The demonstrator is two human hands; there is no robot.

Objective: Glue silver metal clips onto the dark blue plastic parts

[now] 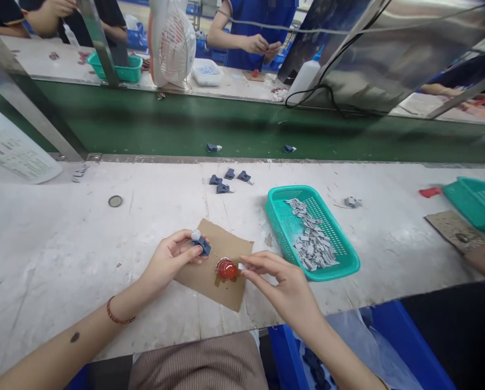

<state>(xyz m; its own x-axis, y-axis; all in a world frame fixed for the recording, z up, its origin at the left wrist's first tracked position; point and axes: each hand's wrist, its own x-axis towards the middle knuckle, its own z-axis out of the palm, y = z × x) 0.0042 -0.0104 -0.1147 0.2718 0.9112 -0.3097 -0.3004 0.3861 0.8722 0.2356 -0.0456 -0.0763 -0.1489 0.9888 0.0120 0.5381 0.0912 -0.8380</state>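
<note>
My left hand [178, 253] holds a dark blue plastic part [202, 246] with a whitish piece on its top, above the left side of a brown cardboard sheet [214, 290]. Between my fingertips, my right hand [277, 271] pinches a small light piece [241, 266], right beside a small cap of glossy red material [227, 268] on the cardboard. To the right, a green basket [272, 208] contains many small grey pieces [313, 246]. Several dark blue parts [222, 188] lie on the table behind the cardboard.
Two more blue parts [213, 147] rest near the green divider [145, 127]. A bottle cap [115, 201] lies left, near a large white container [15, 146]. At right are a grey part [352, 202], another green basket [473, 203] and a person's hand. A blue bin [413, 341] stands below the table edge.
</note>
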